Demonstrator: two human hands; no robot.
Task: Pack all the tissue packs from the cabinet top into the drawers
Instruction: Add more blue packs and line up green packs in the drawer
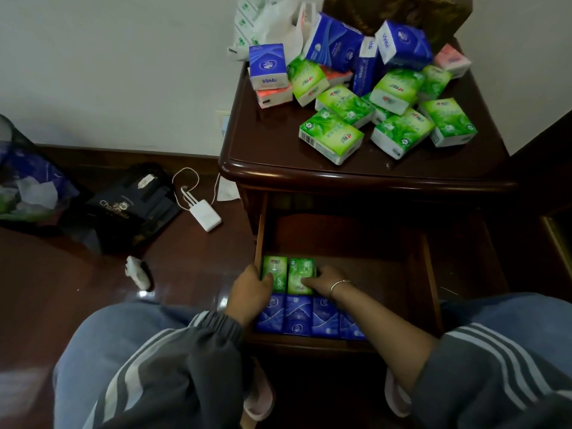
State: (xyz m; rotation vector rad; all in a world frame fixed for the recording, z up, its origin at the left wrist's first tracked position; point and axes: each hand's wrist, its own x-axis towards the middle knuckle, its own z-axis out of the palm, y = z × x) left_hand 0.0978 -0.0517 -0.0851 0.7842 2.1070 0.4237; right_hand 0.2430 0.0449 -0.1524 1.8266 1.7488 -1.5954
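The dark wooden cabinet top [272, 144] carries a heap of tissue packs: several green ones [331, 139], several blue Vinda ones [267, 65] and a few pink ones [452, 58]. Below it a drawer [387, 274] stands pulled out. Along its front lies a row of blue packs [297, 317]; behind them sit two green packs [300, 270]. My left hand [250, 286] grips the left green pack [274, 267] at the drawer's left side. My right hand [325, 280] rests on the right green pack, fingers curled over it.
A white plastic bag [272, 23] and a dark box [396, 10] stand at the back of the cabinet top. On the floor to the left lie a white power bank with cables [205, 216], a black bag [130, 205] and a small white object [137, 272]. My knees flank the drawer.
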